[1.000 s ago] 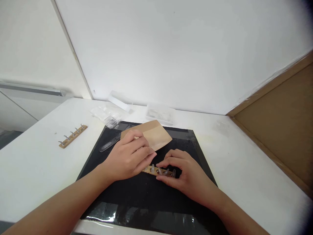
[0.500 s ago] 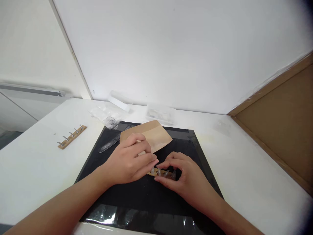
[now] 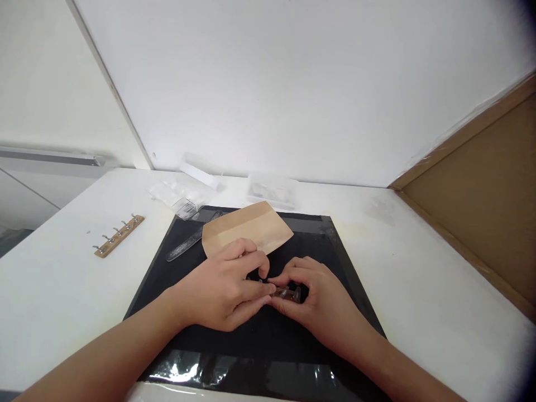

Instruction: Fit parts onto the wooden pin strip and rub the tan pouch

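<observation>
Above the flat black mat (image 3: 251, 346), the bare left hand (image 3: 228, 287) has moved rightward, fingers nearly together, grip unclear. The bare right hand (image 3: 320, 290) clamps its fingers on the narrow tan strip (image 3: 290, 295) between both hands, its translucent tips (image 3: 297, 293) partly hidden.

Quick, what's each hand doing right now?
Left hand: fingertips at the small hook strip; whether they grip it cannot be told.
Right hand: closed, holding the strip between thumb and fingers.
</observation>
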`<state>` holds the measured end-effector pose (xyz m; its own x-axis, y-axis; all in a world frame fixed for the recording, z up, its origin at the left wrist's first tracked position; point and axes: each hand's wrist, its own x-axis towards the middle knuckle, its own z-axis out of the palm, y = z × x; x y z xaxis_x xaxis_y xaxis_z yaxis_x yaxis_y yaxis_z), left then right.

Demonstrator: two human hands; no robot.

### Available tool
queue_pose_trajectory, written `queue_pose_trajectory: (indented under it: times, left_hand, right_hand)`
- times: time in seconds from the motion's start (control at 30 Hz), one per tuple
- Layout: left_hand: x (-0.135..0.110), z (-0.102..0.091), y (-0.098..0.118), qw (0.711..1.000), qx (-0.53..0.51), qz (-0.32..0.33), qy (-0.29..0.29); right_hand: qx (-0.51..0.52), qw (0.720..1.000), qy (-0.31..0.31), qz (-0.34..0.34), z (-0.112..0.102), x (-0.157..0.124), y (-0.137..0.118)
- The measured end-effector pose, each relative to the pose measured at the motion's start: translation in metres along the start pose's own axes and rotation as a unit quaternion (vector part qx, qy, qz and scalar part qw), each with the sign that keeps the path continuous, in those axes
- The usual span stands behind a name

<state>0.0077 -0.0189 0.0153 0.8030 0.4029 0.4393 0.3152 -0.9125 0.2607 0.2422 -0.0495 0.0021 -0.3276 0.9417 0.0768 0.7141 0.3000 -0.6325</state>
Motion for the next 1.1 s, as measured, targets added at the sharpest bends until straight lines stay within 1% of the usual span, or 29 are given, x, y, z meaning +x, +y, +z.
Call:
queue_pose_trajectory:
  times: [0.2,0.4,0.57,0.7,0.93,1.1]
  left_hand:
    - [0.001,0.003,0.002,1.0,0.007,-0.006,-0.028]
    - [0.004,0.003,0.004,0.999,0.028,0.006,-0.043]
    - [0.003,0.005,0.002,0.999,0.013,0.013,-0.035]
    - [0.002,0.007,0.001,1.0,-0.002,0.01,-0.019]
    - [0.002,0.01,0.0,1.0,0.023,0.001,0.005]
    - [0.002,0.011,0.0,1.0,0.026,-0.002,0.009]
  right_hand:
    - [-0.021,1.0,-0.003,-0.001,0.001,0.0,0.0]
    - [-0.044,0.999,0.004,-0.018,-0.002,-0.001,0.001]
    - [-0.061,0.997,0.016,-0.037,-0.009,-0.001,0.004]
    - [-0.056,0.997,0.01,-0.052,-0.014,-0.001,0.003]
    - [-0.06,0.996,0.007,-0.065,-0.015,-0.002,0.006]
    - [-0.075,0.994,0.027,-0.08,-0.019,-0.003,0.008]
